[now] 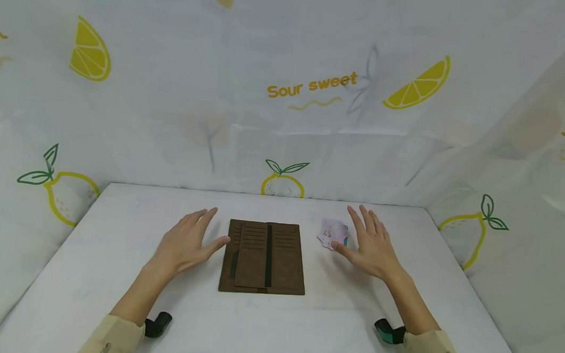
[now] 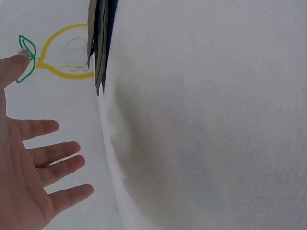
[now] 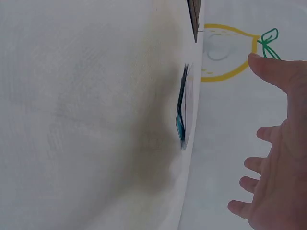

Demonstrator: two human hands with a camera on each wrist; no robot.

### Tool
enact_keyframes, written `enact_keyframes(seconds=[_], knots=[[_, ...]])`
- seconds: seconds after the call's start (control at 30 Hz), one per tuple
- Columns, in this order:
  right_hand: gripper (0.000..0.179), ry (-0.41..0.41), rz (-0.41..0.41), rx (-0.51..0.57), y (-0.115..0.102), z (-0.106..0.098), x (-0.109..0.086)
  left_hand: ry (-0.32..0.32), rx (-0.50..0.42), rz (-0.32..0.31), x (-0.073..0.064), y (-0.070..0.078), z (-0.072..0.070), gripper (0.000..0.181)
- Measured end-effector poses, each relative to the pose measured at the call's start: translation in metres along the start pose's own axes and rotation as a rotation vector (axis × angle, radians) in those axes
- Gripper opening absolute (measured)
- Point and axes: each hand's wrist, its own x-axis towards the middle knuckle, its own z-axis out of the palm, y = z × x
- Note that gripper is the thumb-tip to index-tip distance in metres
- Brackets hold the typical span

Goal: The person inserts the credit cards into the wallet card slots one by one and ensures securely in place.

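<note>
White lemon-print cloth (image 1: pixel 173 59) behind, white tabletop (image 1: pixel 265 330) below — left hand (image 1: pixel 184 242) and right hand (image 1: pixel 371 249) hover empty, fingers spread, flanking an open brown leather-look wallet (image 1: pixel 287 267); pale printed paper-like slips (image 1: pixel 333 232) lie loose to its right — a careless right-hand sweep could scatter them

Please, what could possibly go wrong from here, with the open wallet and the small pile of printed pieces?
The printed pieces lie in an uneven pile, so the right hand, close by, might scatter them. In the head view, the left hand appears very near the left edge of the wallet; a careless move could nudge it. The slots look narrow, so a piece might catch or bend if pushed in.
</note>
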Motion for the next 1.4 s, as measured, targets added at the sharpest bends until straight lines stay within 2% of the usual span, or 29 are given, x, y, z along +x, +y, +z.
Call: enact_keyframes(seconds=[0.2, 0.43, 0.57, 0.8, 1.1, 1.27, 1.4], knots=[[0.092, -0.014, 0.012, 0.052, 0.003, 0.002, 0.003, -0.066, -0.131, -0.029, 0.003, 0.004, -0.001, 0.079], [0.087, -0.036, 0.038, 0.125, 0.006, 0.003, 0.009, -0.114, -0.312, 0.000, 0.010, 0.007, 0.001, 0.062], [0.084, -0.049, 0.040, 0.186, 0.008, 0.005, 0.013, -0.142, -0.404, -0.020, 0.013, 0.006, 0.003, 0.058], [0.078, -0.104, 0.077, 0.257, 0.011, 0.007, 0.019, -0.200, -0.546, -0.107, 0.018, 0.006, 0.007, 0.055], [0.066, -0.159, 0.101, 0.294, 0.017, 0.012, 0.027, -0.305, -0.839, -0.262, 0.022, 0.003, 0.008, 0.061], [0.064, -0.175, 0.145, 0.266, 0.019, 0.013, 0.029, -0.327, -0.888, -0.273, 0.024, 0.004, 0.009, 0.063], [0.063, -0.178, 0.182, 0.230, 0.019, 0.016, 0.032, -0.314, -0.842, -0.285, 0.025, 0.007, 0.008, 0.064]])
